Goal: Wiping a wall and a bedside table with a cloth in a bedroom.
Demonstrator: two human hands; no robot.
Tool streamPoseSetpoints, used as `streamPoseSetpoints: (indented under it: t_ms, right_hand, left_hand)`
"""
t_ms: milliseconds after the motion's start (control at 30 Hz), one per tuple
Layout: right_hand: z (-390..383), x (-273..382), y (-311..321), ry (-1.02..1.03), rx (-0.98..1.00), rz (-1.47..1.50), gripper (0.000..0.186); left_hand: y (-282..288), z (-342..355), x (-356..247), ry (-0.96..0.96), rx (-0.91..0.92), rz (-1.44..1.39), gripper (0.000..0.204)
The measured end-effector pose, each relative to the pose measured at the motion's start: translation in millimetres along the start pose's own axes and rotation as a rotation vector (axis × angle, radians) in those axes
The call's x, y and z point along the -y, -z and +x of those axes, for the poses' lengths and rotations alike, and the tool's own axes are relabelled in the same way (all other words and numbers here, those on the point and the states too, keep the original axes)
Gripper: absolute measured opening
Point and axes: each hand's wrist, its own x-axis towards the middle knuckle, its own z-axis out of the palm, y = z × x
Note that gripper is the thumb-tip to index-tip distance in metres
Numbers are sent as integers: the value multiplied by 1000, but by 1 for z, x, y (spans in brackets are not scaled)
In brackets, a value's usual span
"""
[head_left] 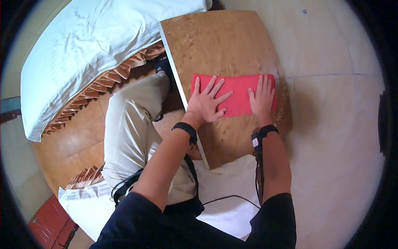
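Observation:
A red folded cloth (237,99) lies flat as a rectangle on a brown wooden tabletop (219,41). My left hand (206,101) presses on its left part, palm down with fingers spread. On the right end of the cloth rests my right hand (262,98), also flat, its thumb apart from the straight fingers. Neither hand grips anything. Both wrists wear black straps, and a dark cable runs along my right forearm.
Left of the table stands a bed with a white sheet (95,45) and a brown ruffled skirt (112,79). My bent leg in beige trousers (128,116) is between them. A thin black cable (232,196) lies over white fabric near my lap. Pale wall (327,103) borders the table's right.

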Motion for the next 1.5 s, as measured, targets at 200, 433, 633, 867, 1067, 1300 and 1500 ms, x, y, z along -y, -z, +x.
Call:
streamPoseSetpoints:
  t_ms: [200, 433, 633, 867, 1067, 1300, 1500]
  right_hand:
    - [-4, 18, -3, -56, -7, 4, 66]
    - [-16, 26, -11, -26, -61, -59, 65]
    - [-43, 57, -10, 47, -48, -46, 64]
    - [-85, 83, -5, 101, -10, -32, 62]
    - [-132, 112, -15, 75, 97, 41, 61]
    - [-144, 119, -2, 29, 191, 270, 71]
    - [-129, 132, 2, -56, 207, 223, 81]
  left_hand:
    - [1, -10, 0, 20, -58, -59, 58]
    - [-4, -25, -2, 83, -65, -81, 59]
    - [0, -50, 2, 128, 39, -39, 66]
    - [18, -63, -3, 95, 222, -83, 87]
    - [11, -70, -4, 57, 330, -3, 91]
    - [3, -71, -6, -3, 409, 13, 93]
    - [3, -65, -4, 2, 421, 11, 96]
